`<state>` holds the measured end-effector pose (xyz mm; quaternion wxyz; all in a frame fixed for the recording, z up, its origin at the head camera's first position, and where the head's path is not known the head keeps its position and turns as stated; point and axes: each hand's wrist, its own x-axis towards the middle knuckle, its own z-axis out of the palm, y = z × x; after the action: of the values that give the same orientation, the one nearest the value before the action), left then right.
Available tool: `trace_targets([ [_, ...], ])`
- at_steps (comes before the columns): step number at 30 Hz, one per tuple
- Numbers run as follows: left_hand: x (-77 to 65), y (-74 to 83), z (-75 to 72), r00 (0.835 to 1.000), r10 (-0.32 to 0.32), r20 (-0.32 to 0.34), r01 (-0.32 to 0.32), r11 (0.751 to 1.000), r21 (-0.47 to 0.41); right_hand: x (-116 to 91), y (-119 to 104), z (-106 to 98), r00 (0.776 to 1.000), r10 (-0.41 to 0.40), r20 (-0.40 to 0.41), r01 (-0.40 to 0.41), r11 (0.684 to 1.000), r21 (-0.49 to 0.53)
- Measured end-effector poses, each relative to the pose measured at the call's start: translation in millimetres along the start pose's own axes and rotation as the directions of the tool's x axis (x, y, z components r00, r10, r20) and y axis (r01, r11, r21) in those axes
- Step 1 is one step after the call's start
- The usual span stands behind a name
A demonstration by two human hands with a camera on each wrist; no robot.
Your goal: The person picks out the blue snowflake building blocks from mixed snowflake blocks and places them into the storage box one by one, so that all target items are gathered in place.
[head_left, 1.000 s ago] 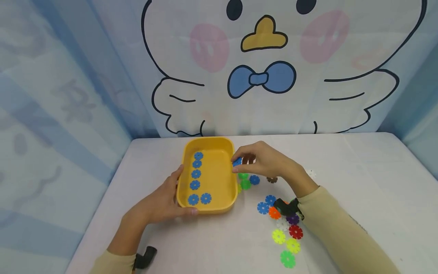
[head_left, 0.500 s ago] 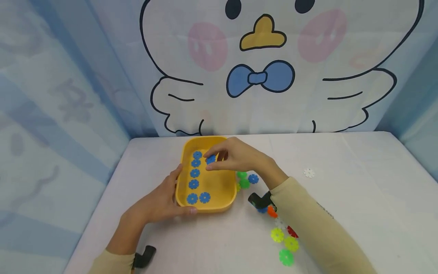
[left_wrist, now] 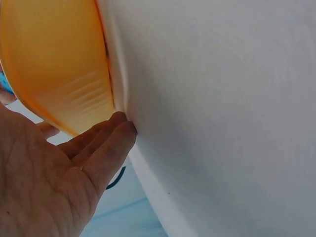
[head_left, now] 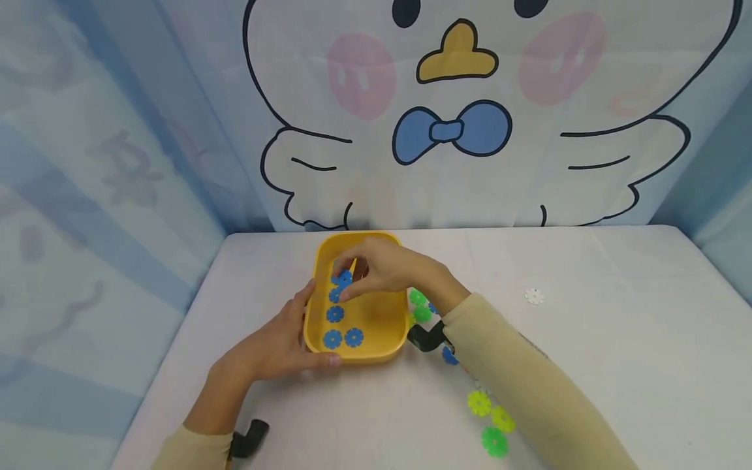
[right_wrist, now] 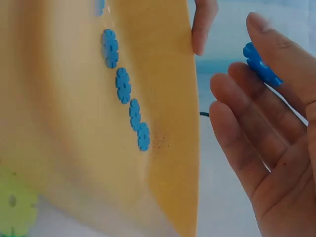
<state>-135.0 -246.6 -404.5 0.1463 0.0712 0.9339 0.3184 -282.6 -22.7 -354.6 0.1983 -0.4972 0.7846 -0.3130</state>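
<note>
A yellow plastic tray (head_left: 378, 326) lies on the white table. Inside it, blue notched discs (head_left: 335, 314) form a row along the left side, with another blue disc (head_left: 354, 337) beside the nearest one. My left hand (head_left: 273, 346) touches the tray's near-left corner, thumb along the front; in the left wrist view its straight fingers (left_wrist: 106, 148) lie against the outer wall. Over the tray, my right hand (head_left: 388, 264) pinches a blue notched disc (right_wrist: 259, 63) between thumb and fingers. The held disc overlaps the row's upper part in the head view, and the hand partly hides that end.
Right of the tray lie green discs (head_left: 420, 313) and a blue disc (head_left: 450, 356). Nearer the front are yellow discs (head_left: 479, 403) and a green disc (head_left: 495, 442); my right sleeve (head_left: 523, 372) covers other pieces. A white disc (head_left: 534, 296) lies farther right.
My right hand has carried the blue disc left, from beyond the tray's right rim to over the row of discs. My left hand stays at the tray's corner.
</note>
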Motion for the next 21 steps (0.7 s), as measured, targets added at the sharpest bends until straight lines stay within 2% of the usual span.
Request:
trace_targets([
  [4,-0.4,0.3,0.0,1.0,-0.009,0.01,0.009,1.0,-0.001,8.1,-2.3,-2.4,0.997,0.006,0.072,-0.003,0.999,-0.045],
  [10,-1.7,-2.0,0.4,1.0,-0.007,0.003,0.007,1.0,-0.013,18.7,-2.5,-2.4,0.978,0.035,0.206,-0.02,0.997,-0.074],
  [15,-1.9,-3.1,0.4,1.0,0.02,-0.008,-0.02,1.0,-0.01,24.2,-1.2,-0.1,0.964,0.111,0.243,-0.086,0.99,-0.111],
  [21,-0.7,-2.5,0.9,1.0,0.009,-0.006,-0.009,1.0,-0.007,27.1,4.2,4.2,0.943,0.201,0.267,-0.169,0.976,-0.138],
])
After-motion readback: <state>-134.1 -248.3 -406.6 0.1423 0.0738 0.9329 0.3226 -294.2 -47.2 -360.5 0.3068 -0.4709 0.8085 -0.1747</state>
